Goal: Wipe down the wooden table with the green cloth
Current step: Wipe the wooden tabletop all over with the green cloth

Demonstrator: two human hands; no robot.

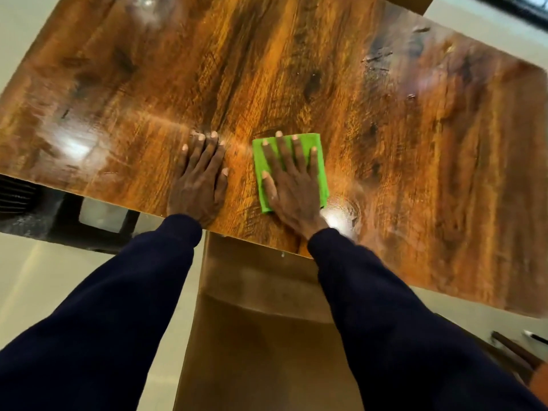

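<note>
Green cloth [321,161] flat under right hand [292,185], wooden table [385,129]

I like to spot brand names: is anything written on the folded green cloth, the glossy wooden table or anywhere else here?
None: no word, label, number or sign shows anywhere.
Folded green cloth: plain, under the right hand.
Glossy wooden table: only grain and glare.

Warm indoor light, fairly bright. Glossy wooden table [296,69] throws glare: a hot spot just right of the right hand [292,191] wrist, a larger soft patch well left of the left hand [198,185]. Motion blur far right and far edge. Wide-angle bending at edges. Hands reasonably sharp.
</note>
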